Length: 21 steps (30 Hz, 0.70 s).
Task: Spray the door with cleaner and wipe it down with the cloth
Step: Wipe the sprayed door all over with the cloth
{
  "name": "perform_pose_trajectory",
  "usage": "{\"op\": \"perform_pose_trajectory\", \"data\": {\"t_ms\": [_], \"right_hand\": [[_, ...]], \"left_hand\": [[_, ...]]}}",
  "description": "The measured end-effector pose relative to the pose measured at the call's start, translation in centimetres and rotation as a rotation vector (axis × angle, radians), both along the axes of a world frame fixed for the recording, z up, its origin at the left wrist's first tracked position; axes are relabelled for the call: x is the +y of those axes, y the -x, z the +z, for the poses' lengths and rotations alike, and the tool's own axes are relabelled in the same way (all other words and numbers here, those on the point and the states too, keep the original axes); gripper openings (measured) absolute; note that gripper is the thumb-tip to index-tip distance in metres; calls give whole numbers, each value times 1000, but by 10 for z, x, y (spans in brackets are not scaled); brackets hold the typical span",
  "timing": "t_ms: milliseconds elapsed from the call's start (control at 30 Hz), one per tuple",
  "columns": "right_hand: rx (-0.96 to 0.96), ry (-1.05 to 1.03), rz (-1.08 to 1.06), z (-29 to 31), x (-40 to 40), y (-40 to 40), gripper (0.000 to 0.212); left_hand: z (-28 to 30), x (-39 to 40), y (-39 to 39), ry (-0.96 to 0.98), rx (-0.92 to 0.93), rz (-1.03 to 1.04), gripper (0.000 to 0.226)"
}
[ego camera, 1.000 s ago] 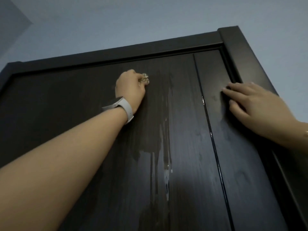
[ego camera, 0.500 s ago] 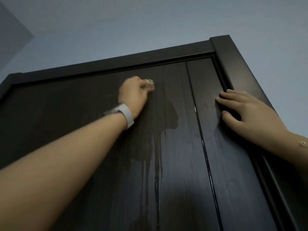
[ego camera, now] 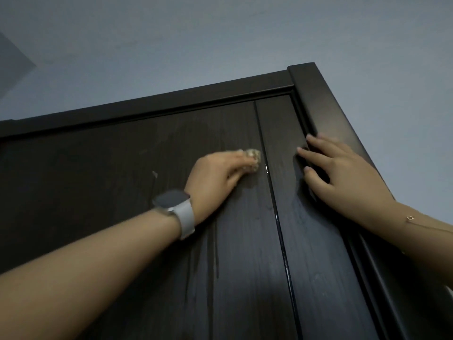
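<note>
The dark wood-grain door (ego camera: 98, 192) fills the lower view, seen from below near its top. Wet streaks run down its middle panel. My left hand (ego camera: 215, 177) grips a small bunched pale cloth (ego camera: 252, 159) and presses it against the door beside the vertical groove (ego camera: 277, 217). My right hand (ego camera: 343, 177) rests with straight fingers on the door's right strip, next to the frame. No spray bottle is in view.
The dark door frame (ego camera: 326, 114) runs along the top and down the right side. Above it is a plain grey-blue wall (ego camera: 220, 45). A watch with a white strap sits on my left wrist.
My left hand has swept the cloth to the right and slightly down, up to the groove. The wet patch looks more spread out. My right hand has stayed on the right strip.
</note>
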State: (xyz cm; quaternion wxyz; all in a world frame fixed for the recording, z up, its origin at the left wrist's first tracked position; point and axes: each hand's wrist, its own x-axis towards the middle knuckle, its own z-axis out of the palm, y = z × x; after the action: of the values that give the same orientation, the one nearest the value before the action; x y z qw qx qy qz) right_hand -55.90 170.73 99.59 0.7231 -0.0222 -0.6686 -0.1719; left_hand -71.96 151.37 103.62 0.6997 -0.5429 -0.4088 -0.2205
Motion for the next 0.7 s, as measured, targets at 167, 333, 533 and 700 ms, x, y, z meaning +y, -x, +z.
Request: {"op": "perform_pose_trajectory", "data": {"t_ms": [167, 333, 533, 700], "right_hand": [[86, 143, -15, 0, 1, 0, 55], [58, 167, 24, 1, 0, -4, 56], [-38, 107, -35, 3, 9, -10, 55], [26, 79, -96, 0, 12, -4, 63]], "left_hand": [[88, 20, -15, -227, -218, 14, 23], [47, 40, -28, -150, -156, -101, 20], [-42, 41, -23, 68, 88, -63, 25], [32, 52, -31, -19, -28, -89, 22]]}}
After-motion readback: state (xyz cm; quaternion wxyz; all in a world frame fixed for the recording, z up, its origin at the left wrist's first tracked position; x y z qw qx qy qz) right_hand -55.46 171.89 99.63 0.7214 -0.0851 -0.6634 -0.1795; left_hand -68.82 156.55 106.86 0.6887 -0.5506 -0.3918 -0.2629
